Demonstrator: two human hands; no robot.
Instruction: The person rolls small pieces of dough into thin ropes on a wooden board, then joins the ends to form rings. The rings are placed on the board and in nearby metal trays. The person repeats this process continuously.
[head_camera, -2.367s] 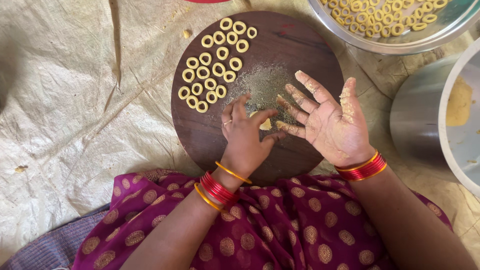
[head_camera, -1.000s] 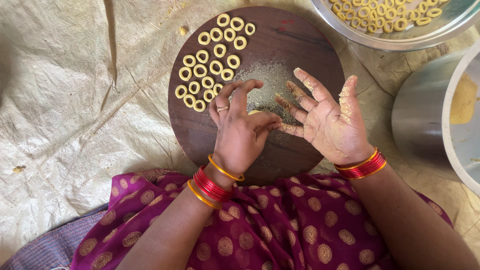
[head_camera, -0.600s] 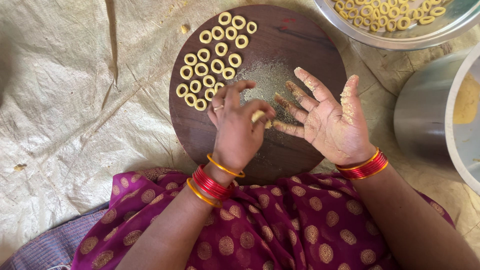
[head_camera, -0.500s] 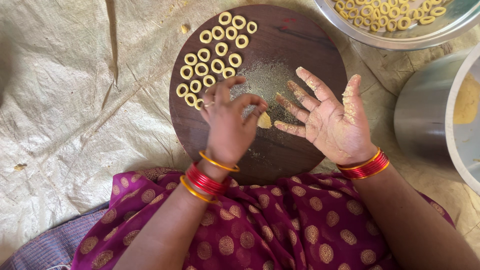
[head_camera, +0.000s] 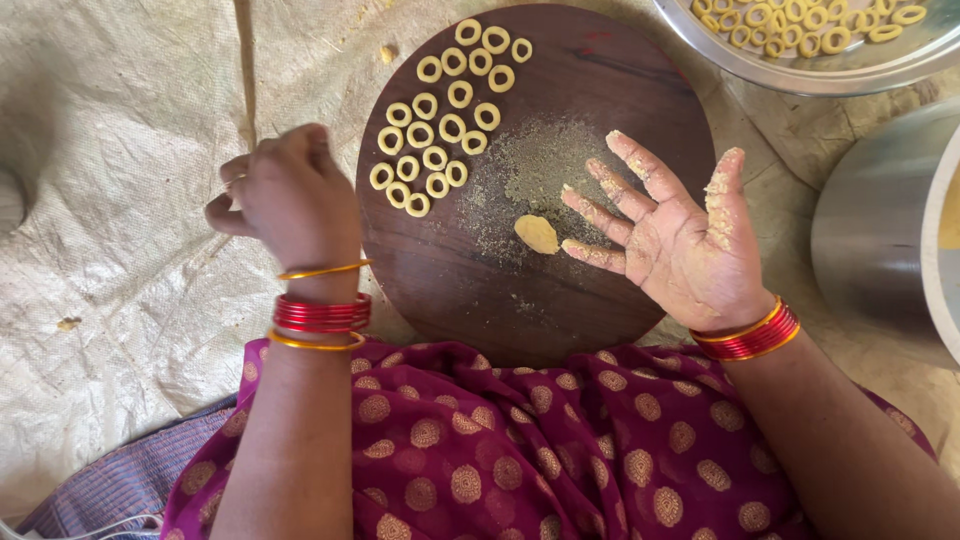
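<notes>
1 small flattened lump of dough (head_camera: 537, 234) is seen lying near the middle of the round wooden board (head_camera: 600, 75), just beside the fingertips of the right hand (head_camera: 680, 245), which is held open with fingers spread and dusted with flour. The lump is judged soft, light and slightly sticky, best pinched gently at its edges. The left hand (head_camera: 285, 190) hangs past the board's left edge, fingers curled; whether anything is pinched cannot be told. About 18 dough rings (head_camera: 440, 125) are laid toward the board's upper left.

Both hands, left (head_camera: 285, 195) and right (head_camera: 680, 245), flank a dough lump (head_camera: 537, 234) on the board (head_camera: 600, 80).
</notes>
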